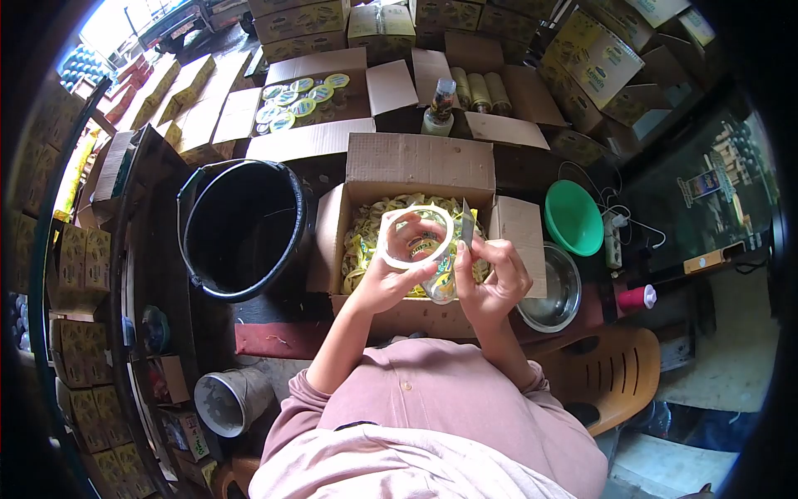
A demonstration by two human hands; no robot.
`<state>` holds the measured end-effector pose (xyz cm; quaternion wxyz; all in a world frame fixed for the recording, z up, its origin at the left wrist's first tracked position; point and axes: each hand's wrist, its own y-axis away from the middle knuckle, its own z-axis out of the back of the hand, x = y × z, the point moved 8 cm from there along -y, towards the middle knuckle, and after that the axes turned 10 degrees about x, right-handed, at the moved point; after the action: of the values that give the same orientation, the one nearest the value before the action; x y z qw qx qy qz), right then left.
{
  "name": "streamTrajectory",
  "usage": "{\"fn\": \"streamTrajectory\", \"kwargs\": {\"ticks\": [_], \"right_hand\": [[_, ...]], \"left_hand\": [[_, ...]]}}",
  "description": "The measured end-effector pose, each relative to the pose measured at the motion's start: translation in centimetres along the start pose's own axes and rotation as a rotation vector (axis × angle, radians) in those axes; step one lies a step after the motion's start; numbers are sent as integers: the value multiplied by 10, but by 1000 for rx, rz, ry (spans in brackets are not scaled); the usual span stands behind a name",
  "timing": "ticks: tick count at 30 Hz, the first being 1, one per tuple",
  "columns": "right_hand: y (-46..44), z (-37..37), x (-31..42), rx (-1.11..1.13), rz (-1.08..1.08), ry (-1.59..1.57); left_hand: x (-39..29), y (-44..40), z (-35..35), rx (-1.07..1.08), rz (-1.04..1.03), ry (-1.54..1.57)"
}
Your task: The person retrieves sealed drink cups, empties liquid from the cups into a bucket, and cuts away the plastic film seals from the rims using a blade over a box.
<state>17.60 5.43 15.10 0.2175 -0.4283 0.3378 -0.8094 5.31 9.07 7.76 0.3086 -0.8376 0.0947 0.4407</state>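
My left hand [391, 279] is wrapped around a clear plastic cup [426, 247] with a pale rim and yellow-green print. The cup tilts so that its mouth faces up toward me. In my right hand [495, 279], a thin grey blade [467, 223] is pinched between thumb and fingers, its point upward, just beside the cup's rim. Whether the blade touches the cup I cannot tell. Beneath both hands stands an open cardboard box [420, 158] filled with crumpled yellow printed plastic pieces [362, 237].
A black bucket [191, 241] stands left of the box; a green bowl [573, 218] and a metal bowl [572, 295] sit at its right. Behind are a carton of lidded cups [301, 106], a bottle [442, 104] and cylindrical rolls [480, 91]. An orange chair [644, 374] is at right.
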Motion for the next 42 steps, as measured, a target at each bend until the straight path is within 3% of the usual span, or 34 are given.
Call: {"fn": "streamTrajectory", "kwargs": {"ticks": [12, 21, 26, 36, 42], "right_hand": [[5, -3, 8, 16, 30, 45], [-1, -2, 2, 12, 23, 48], [-6, -4, -8, 73, 30, -96], [6, 0, -1, 40, -4, 5], [3, -2, 0, 55, 6, 39]], "left_hand": [[-6, -3, 0, -16, -18, -81], [-4, -1, -1, 50, 73, -313], [-5, 0, 0, 49, 65, -239], [-11, -3, 2, 43, 53, -182], [-9, 2, -3, 161, 121, -418]]}}
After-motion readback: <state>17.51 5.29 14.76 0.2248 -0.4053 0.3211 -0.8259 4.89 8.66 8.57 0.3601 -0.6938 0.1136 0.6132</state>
